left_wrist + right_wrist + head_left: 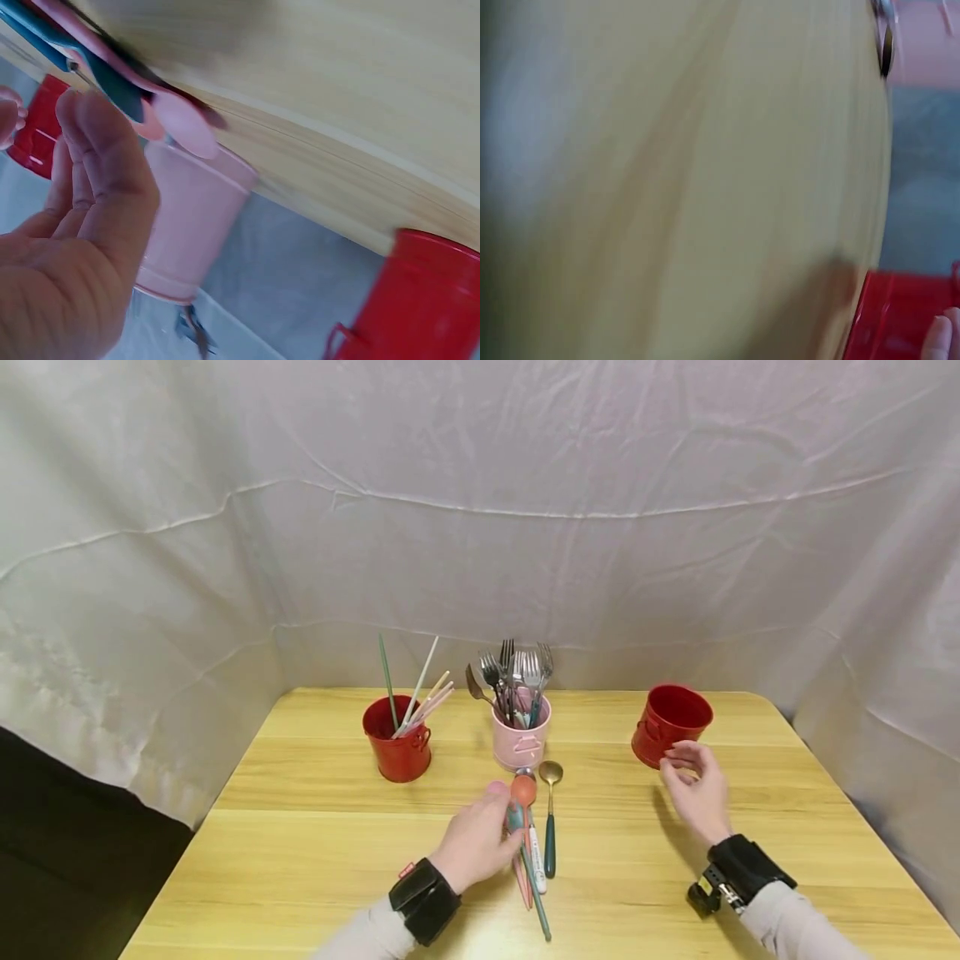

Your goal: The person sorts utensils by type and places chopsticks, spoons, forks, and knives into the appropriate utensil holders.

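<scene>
My left hand (480, 839) is over a bunch of spoons on the table, its fingers loosely bent beside them. In the bunch are a pink spoon (186, 124), a teal spoon (112, 84), an orange spoon (523, 790) and a white-handled spoon (537, 864). No firm grip shows in the left wrist view. Just right of the bunch lies a gold spoon (551, 772) with a dark green handle. My right hand (699, 789) is by the near side of a red bucket (667, 727), fingers relaxed; whether they touch it is unclear.
A pink bucket (517, 747) full of forks, with a dark spoon leaning out, stands behind the spoons. Left of it, another red bucket (401, 760) holds several thin sticks. A pale cloth (480, 552) hangs behind the wooden table (315, 852).
</scene>
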Tool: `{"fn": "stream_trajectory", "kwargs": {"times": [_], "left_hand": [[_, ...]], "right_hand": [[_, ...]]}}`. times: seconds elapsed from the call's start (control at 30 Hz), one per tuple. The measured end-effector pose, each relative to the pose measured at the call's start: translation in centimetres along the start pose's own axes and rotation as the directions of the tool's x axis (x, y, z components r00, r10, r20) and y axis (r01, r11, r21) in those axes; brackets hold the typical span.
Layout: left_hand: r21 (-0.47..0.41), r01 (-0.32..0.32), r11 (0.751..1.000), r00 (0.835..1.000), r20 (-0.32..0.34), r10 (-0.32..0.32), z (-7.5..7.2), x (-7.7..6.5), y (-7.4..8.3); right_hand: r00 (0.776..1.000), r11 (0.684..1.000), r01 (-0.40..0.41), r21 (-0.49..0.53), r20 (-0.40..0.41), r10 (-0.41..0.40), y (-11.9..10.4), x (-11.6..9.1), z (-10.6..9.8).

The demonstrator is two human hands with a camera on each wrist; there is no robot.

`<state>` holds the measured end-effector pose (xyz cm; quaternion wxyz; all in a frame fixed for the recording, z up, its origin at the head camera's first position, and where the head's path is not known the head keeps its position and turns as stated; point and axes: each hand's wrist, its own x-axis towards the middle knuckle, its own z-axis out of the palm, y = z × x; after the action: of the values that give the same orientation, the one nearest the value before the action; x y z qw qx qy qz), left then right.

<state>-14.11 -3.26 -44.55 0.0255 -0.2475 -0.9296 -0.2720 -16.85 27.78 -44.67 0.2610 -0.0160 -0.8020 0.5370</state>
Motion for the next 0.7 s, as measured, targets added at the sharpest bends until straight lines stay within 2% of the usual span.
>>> {"fn": "stream_trajectory", "kwargs": {"times": [0.13, 0.27, 0.53, 0.7], "left_hand": [[0.017, -0.006, 1.000, 1.000, 0.003, 0.006, 0.8, 0.7, 1.4], [0.073, -0.011, 0.997, 1.000, -0.015, 0.012, 1.3, 1.4, 2.6], [0.186, -0.005, 0.982, 1.000, -0.026, 0.010, 2.0, 3.5, 3.6], [0.223, 0.045, 0.974, 0.999, -0.014, -0.043, 2.5, 4.7, 3.9]], "right_hand": [[0.994, 0.999, -0.033, -0.024, -0.105, 0.030, 1.9, 0.7, -1.0], [0.985, 0.990, -0.098, -0.102, -0.153, 0.082, 3.6, 1.7, -1.6], [0.978, 0.975, -0.197, -0.103, -0.094, 0.188, 3.3, 4.0, -1.5], [0.971, 0.970, -0.232, -0.074, -0.084, 0.226, 3.3, 5.1, -0.9]]}}
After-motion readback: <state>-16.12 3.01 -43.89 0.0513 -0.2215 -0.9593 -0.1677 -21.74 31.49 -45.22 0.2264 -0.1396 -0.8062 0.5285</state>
